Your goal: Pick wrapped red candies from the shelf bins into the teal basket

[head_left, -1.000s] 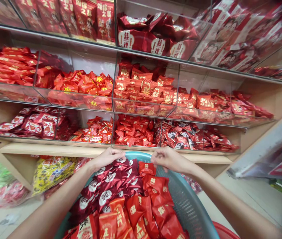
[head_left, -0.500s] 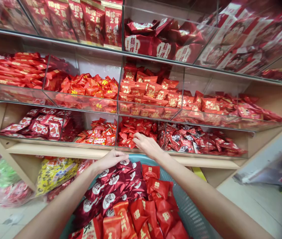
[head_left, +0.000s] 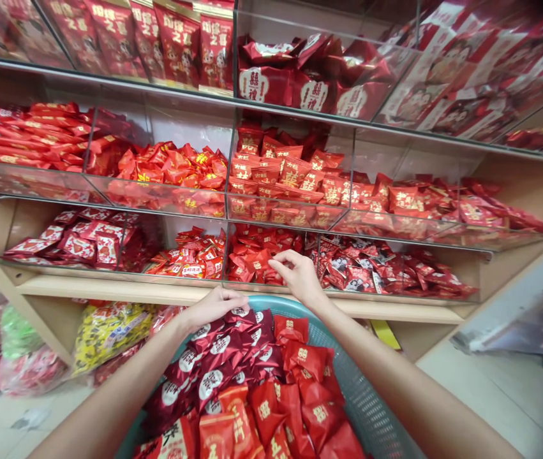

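A teal plastic basket (head_left: 369, 389) stands in front of me, heaped with maroon packets (head_left: 214, 382) and bright red packets (head_left: 312, 360). My left hand (head_left: 216, 305) is closed over its far rim; the fingertips are partly hidden by the packets. My right hand (head_left: 297, 274) reaches past the rim to a lower shelf bin. Its thumb and fingers are bent together at the edge of a small red candy packet (head_left: 258, 261). More such packets lie in that bin, behind a low clear front.
Shelves above hold larger red bags (head_left: 178, 41) and red packets (head_left: 295, 172) behind clear panels. Left of the bin lie red-and-white packets (head_left: 197, 255), and darker packets (head_left: 348, 264) are to its right. A wooden ledge (head_left: 108, 287) runs above a yellow bag (head_left: 111, 328).
My right hand has moved slightly right and turned, with its fingers drawn together; the red packet beside them shows more clearly. My left hand and the basket have stayed in place.
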The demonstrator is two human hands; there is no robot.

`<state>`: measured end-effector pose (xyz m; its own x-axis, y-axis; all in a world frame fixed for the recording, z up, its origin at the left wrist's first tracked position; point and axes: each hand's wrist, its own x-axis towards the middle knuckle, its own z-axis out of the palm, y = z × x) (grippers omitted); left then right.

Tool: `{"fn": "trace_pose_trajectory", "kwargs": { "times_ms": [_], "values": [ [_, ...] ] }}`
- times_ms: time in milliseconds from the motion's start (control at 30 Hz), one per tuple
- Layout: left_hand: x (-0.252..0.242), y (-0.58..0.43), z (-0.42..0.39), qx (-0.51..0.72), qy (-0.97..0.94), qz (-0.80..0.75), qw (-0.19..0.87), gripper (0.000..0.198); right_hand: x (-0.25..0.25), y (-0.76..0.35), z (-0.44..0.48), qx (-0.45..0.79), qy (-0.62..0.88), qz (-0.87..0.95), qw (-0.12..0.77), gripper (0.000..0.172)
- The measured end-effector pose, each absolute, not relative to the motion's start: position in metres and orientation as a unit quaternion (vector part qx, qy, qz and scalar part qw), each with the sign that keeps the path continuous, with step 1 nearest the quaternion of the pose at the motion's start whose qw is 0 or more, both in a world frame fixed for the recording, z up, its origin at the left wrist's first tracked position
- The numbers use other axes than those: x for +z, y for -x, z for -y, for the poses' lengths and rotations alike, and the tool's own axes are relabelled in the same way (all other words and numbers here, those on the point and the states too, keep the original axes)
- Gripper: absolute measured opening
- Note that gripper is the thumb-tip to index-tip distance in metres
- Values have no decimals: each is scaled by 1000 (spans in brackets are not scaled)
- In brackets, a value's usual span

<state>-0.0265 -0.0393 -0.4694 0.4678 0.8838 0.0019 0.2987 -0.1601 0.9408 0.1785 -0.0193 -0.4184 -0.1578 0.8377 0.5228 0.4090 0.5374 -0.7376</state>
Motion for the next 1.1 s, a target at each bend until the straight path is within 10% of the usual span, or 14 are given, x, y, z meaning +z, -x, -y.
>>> {"fn": "trace_pose_trajectory", "kwargs": {
  "times_ms": [200,1100],
  "values": [
    [-469,27,39,291,-686,-442,500,31,-431,-187,45,462,463,613,444,28],
    [-472,30,36,317,-681,-435,497,35,-450,-186,52,526,479,576,403,27]
  ]
}}
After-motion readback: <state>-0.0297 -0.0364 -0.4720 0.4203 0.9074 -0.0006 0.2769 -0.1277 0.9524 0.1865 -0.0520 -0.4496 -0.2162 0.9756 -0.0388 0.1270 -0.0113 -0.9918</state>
